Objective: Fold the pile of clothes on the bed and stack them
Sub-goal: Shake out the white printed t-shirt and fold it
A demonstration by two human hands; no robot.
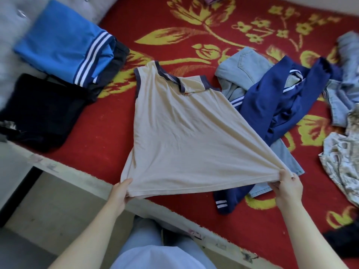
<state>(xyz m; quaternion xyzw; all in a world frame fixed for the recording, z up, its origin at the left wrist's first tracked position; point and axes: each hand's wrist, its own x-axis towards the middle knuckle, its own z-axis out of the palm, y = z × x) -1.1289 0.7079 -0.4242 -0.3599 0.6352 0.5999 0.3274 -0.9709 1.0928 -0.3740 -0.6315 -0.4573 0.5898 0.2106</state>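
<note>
- The left hand (pixel 119 193) pinches one bottom corner of the cream shirt (pixel 174 133). The right hand (pixel 287 187) pinches the other corner, and the hem is pulled tight between them. If one hand slips, that side could flop down past the bed edge (pixel 77 177)
- The hem sits right at that edge, so a big tug toward the body could drag the whole shirt off the red cover (pixel 194 26)
- Most of the shirt lies flat in the middle of the bed, but its right side rests on the dark blue jacket (pixel 281 105). That bump could make the fold crooked, or the jacket could get dragged along
- The light blue jeans (pixel 239 68) lie under the jacket. A grey patterned cloth (pixel 342 162) lies near them on the right, though it is too blurry to be sure what it is. Loose bits like these could get caught in a fold
- The neck end of the shirt looks a little bunched, so folding now could trap wrinkles
- Far off on the left are the folded black piece (pixel 38 109) and the folded bright blue top (pixel 58 39). A shirt dropped there carelessly could slide off or mess them up
</note>
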